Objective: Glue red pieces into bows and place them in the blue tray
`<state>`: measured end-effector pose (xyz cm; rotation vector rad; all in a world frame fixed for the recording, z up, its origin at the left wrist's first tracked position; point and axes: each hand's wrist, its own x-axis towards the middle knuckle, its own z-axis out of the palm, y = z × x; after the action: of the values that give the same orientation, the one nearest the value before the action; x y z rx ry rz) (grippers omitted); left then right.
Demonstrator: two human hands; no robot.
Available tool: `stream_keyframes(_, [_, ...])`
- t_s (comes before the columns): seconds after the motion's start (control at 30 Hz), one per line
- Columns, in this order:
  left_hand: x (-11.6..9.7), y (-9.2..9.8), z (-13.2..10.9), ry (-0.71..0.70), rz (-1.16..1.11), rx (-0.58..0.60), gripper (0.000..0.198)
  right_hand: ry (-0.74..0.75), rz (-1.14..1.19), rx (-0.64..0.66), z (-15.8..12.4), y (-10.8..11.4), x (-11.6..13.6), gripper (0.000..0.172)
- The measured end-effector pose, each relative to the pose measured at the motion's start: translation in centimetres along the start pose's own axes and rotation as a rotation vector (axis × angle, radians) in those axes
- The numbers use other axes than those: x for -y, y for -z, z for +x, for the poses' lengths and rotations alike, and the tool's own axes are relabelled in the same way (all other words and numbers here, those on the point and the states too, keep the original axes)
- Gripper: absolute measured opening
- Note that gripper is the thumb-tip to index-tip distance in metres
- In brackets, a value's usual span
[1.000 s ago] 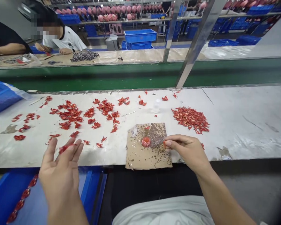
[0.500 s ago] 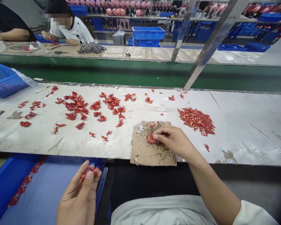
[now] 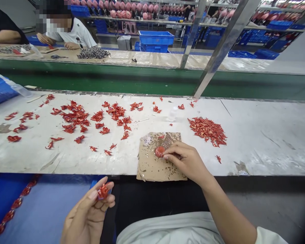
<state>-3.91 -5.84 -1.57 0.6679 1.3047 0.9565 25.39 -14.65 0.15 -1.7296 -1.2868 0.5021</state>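
Left hand: your left hand (image 3: 87, 213) is low, in front of the table edge and over the right rim of the bin (image 3: 48, 210), palm turned up towards you.
Left fingers: thumb and fingertips are pinched on a crumpled red piece (image 3: 103, 190), which stands up between them.
Right hand: your right hand (image 3: 186, 160) rests on the card (image 3: 152, 167), knuckles up, reaching left.
Right fingers: they are drawn together, and the tips touch the right side of the blob (image 3: 159, 151). Whether they nip a small bit between them cannot be told.
Blob: round, glossy, pink-red, sitting on the upper middle of the card.
Card: brown, speckled with dried spots, lying flat at the near edge of the table (image 3: 256, 142), its bottom edge slightly over the edge.
Pile: a heap of small red bits (image 3: 207, 129) lies on the table beyond and to the right of your right hand, apart from the card.
Scatter: folded red shapes (image 3: 73, 117) are spread across the left half of the table.
Bottle: a small clear bottle (image 3: 172, 114) stands beyond the card, between scatter and pile.
Bin: blue, below the table on your left, with a row (image 3: 12, 206) of red pieces along its left side.
Beyond: a green belt (image 3: 142, 81) runs behind the table; a co-worker (image 3: 71, 32) sits at the far bench.
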Motion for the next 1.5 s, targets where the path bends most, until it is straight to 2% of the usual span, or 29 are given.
stream_keyframes(0.13, [0.2, -2.0, -0.8, 0.074, -0.032, 0.115, 0.057, 0.024, 0.164, 0.023, -1.5, 0.1, 1.1, 0.007])
stream_keyframes(0.23, [1.0, -4.3, -1.8, 0.185, -0.043, 0.296, 0.054, 0.129, 0.358, 0.11, -2.3, -0.3, 2.5, 0.002])
stream_keyframes(0.37, [2.0, -6.8, -2.8, 0.295, -0.092, 0.586, 0.045, 0.223, 0.549, 0.245, -2.5, -1.2, 3.7, 0.006])
stream_keyframes(0.47, [2.4, -7.6, -3.2, 0.322, -0.132, 0.68, 0.039, 0.201, 0.559, 0.259, -2.4, -1.6, 3.5, 0.008])
stream_keyframes(0.7, [3.2, -7.4, -3.3, 0.374, -0.148, 0.72, 0.043, 0.192, 0.493, 0.234, -2.6, -2.0, 2.6, 0.006])
stream_keyframes(1.0, [3.9, -7.0, -2.8, 0.391, -0.121, 0.679, 0.045, 0.126, 0.446, 0.235, -3.1, -3.1, 2.2, 0.006])
stream_keyframes(1.1, [4.1, -6.9, -2.5, 0.367, -0.093, 0.655, 0.046, 0.105, 0.415, 0.174, -3.5, -3.7, 1.9, 0.011])
stream_keyframes(1.17, [4.2, -6.8, -2.3, 0.351, -0.072, 0.645, 0.047, 0.088, 0.423, 0.178, -3.8, -3.9, 1.7, 0.017])
stream_keyframes(1.3, [4.4, -6.3, -1.9, 0.3, -0.038, 0.692, 0.044, 0.05, 0.435, 0.211, -4.3, -4.2, 1.8, 0.013])
stream_keyframes(1.4, [4.1, -5.4, -1.9, 0.23, -0.011, 0.737, 0.043, 0.08, 0.342, 0.176, -4.8, -5.2, 2.4, 0.011])
stream_keyframes(1.5, [3.4, -3.8, -2.1, 0.19, 0.009, 0.733, 0.043, 0.117, 0.231, 0.145, -5.1, -7.1, 2.9, 0.015])
